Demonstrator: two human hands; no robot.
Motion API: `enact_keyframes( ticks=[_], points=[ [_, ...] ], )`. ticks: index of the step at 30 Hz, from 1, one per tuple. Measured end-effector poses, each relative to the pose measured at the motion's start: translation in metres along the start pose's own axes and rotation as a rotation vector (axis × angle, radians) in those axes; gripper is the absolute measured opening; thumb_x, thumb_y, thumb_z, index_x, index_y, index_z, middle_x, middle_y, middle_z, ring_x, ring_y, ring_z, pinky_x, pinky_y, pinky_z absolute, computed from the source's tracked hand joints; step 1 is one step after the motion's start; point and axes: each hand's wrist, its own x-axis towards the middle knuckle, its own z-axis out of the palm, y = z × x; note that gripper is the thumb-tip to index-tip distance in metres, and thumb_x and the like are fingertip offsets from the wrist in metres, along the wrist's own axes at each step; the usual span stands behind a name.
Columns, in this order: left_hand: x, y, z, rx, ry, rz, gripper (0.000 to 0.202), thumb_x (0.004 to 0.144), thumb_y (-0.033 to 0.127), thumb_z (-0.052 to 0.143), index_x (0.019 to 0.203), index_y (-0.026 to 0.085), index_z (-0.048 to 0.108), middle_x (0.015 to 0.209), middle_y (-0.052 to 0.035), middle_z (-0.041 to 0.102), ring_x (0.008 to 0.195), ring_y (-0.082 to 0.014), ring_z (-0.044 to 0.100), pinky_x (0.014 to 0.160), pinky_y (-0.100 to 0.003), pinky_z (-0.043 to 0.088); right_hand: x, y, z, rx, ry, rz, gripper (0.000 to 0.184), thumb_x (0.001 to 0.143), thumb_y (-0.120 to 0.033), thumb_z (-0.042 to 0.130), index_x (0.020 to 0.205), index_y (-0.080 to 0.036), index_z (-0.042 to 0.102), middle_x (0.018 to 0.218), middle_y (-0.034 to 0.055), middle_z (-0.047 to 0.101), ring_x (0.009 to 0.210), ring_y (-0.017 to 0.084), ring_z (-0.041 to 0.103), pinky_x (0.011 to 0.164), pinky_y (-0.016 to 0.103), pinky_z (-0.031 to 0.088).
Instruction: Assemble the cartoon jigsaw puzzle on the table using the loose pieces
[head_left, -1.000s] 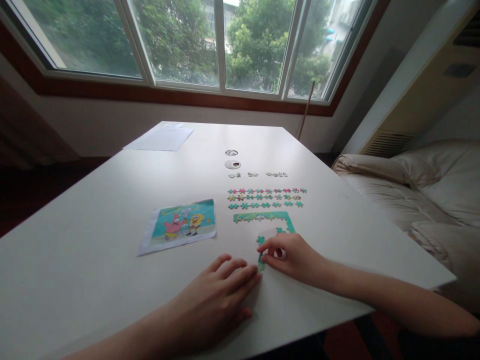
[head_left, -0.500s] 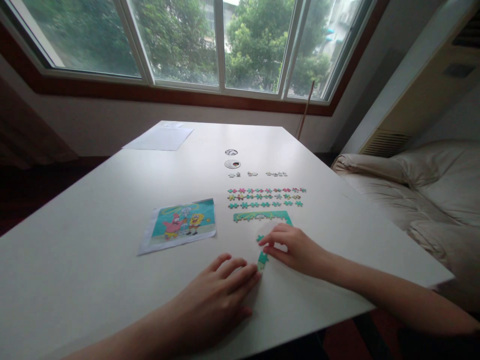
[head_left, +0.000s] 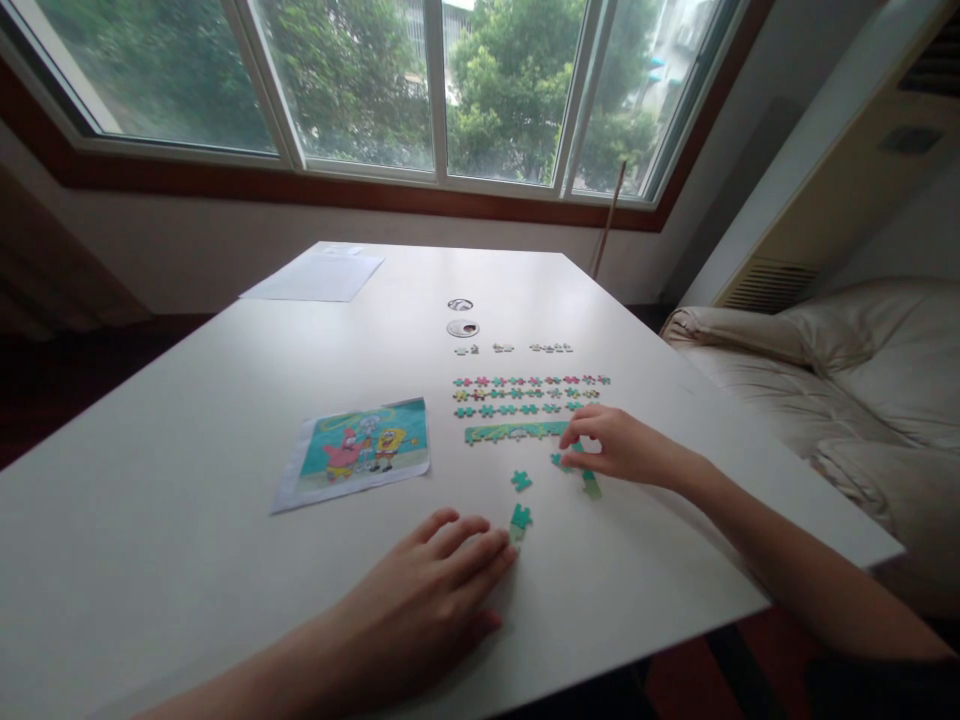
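My left hand (head_left: 442,590) lies flat on the table with its fingers stretched out, the fingertips touching a pale green puzzle piece (head_left: 516,536) joined to a teal one. Another teal piece (head_left: 521,481) lies loose just beyond. My right hand (head_left: 630,447) pinches a teal puzzle piece (head_left: 558,460) between thumb and fingers, close to the table. It is beside the joined green border strip (head_left: 517,433), partly covering its right corner. The strip's right side runs down to a pale green end (head_left: 592,486). Rows of loose pieces (head_left: 529,395) lie above the strip.
A printed cartoon picture (head_left: 364,445) lies left of the pieces. Farther back are greyish pieces (head_left: 551,348), two round items (head_left: 463,328) and white paper sheets (head_left: 315,275). A pale sofa (head_left: 750,370) stands right of the white table (head_left: 187,480), and windows are behind.
My right hand has moved right and away from me, from the joined pair to the border's right side. A teal piece now shows at its fingertips. My left hand stays in place.
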Motion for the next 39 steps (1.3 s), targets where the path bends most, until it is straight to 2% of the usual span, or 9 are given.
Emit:
enact_keyframes(
  ticks=[3, 8, 13, 24, 30, 32, 34, 36, 39],
  points=[
    [0.0, 0.0, 0.002, 0.006, 0.012, -0.005, 0.036, 0.088, 0.03, 0.045, 0.123, 0.018, 0.045, 0.116, -0.0054, 0.057, 0.104, -0.0223, 0.051, 0.091, -0.036, 0.034, 0.0, -0.002, 0.004, -0.022, -0.036, 0.021, 0.021, 0.072, -0.036, 0.064, 0.077, -0.016, 0.064, 0.079, 0.0057, 0.061, 0.075, 0.016, 0.054, 0.068, 0.027, 0.041],
    [0.0, -0.001, 0.003, 0.009, 0.041, -0.002, 0.035, 0.088, 0.03, 0.045, 0.121, 0.02, 0.045, 0.116, -0.0058, 0.056, 0.104, -0.0225, 0.051, 0.09, -0.037, 0.035, 0.001, -0.003, 0.007, 0.086, -0.104, -0.055, 0.01, 0.077, -0.025, 0.06, 0.083, -0.018, 0.063, 0.081, 0.0041, 0.061, 0.078, 0.014, 0.053, 0.072, 0.026, 0.04],
    [0.001, -0.004, 0.004, -0.03, 0.007, -0.066, 0.036, 0.087, 0.026, 0.045, 0.122, 0.021, 0.043, 0.121, -0.0059, 0.052, 0.107, -0.0232, 0.048, 0.091, -0.039, 0.036, 0.001, -0.004, 0.005, 0.122, -0.135, -0.066, 0.011, 0.077, -0.022, 0.059, 0.087, -0.017, 0.062, 0.086, 0.0047, 0.059, 0.082, 0.015, 0.052, 0.076, 0.027, 0.04],
    [0.001, -0.012, 0.007, -0.028, -0.008, -0.089, 0.045, 0.089, 0.033, 0.04, 0.132, 0.024, 0.033, 0.132, -0.0093, 0.041, 0.116, -0.0269, 0.04, 0.097, -0.044, 0.031, 0.003, -0.006, 0.007, 0.127, -0.146, -0.052, 0.012, 0.076, -0.024, 0.06, 0.084, -0.016, 0.059, 0.083, 0.0043, 0.058, 0.078, 0.014, 0.051, 0.071, 0.025, 0.04],
    [0.001, -0.012, 0.007, -0.037, -0.04, -0.105, 0.044, 0.089, 0.032, 0.039, 0.132, 0.023, 0.034, 0.133, -0.0101, 0.04, 0.117, -0.0283, 0.039, 0.097, -0.047, 0.03, 0.003, -0.014, 0.003, 0.002, -0.135, 0.006, 0.024, 0.078, -0.037, 0.058, 0.067, -0.016, 0.058, 0.067, 0.002, 0.058, 0.068, 0.014, 0.05, 0.064, 0.025, 0.037],
    [0.001, -0.012, 0.006, -0.043, -0.042, -0.103, 0.044, 0.089, 0.032, 0.039, 0.132, 0.023, 0.034, 0.133, -0.0098, 0.04, 0.117, -0.0281, 0.039, 0.097, -0.047, 0.03, 0.002, -0.012, 0.0, 0.002, -0.125, -0.025, 0.022, 0.081, -0.034, 0.054, 0.07, -0.016, 0.06, 0.068, 0.0023, 0.058, 0.069, 0.014, 0.05, 0.067, 0.026, 0.037],
    [0.001, -0.012, 0.006, -0.045, -0.05, -0.103, 0.043, 0.089, 0.032, 0.039, 0.132, 0.023, 0.034, 0.133, -0.0095, 0.04, 0.117, -0.0281, 0.039, 0.097, -0.047, 0.03, 0.001, -0.008, -0.003, 0.061, -0.156, -0.093, 0.014, 0.083, -0.027, 0.053, 0.083, -0.017, 0.062, 0.079, 0.0034, 0.059, 0.077, 0.014, 0.051, 0.073, 0.027, 0.038],
    [0.001, -0.012, 0.005, -0.043, -0.062, -0.106, 0.043, 0.09, 0.033, 0.038, 0.132, 0.023, 0.034, 0.134, -0.0095, 0.04, 0.117, -0.0284, 0.039, 0.097, -0.048, 0.03, 0.0, -0.004, -0.005, 0.115, -0.213, -0.133, 0.016, 0.082, -0.023, 0.053, 0.094, -0.019, 0.062, 0.089, 0.0048, 0.058, 0.084, 0.015, 0.051, 0.076, 0.027, 0.039],
    [0.002, -0.012, 0.005, -0.043, -0.062, -0.108, 0.043, 0.09, 0.033, 0.038, 0.132, 0.023, 0.033, 0.134, -0.0094, 0.039, 0.117, -0.0282, 0.038, 0.097, -0.047, 0.029, -0.001, -0.002, -0.004, 0.124, -0.254, -0.116, 0.018, 0.078, -0.027, 0.059, 0.094, -0.02, 0.063, 0.091, 0.0054, 0.055, 0.083, 0.015, 0.05, 0.073, 0.026, 0.04]
  ],
)
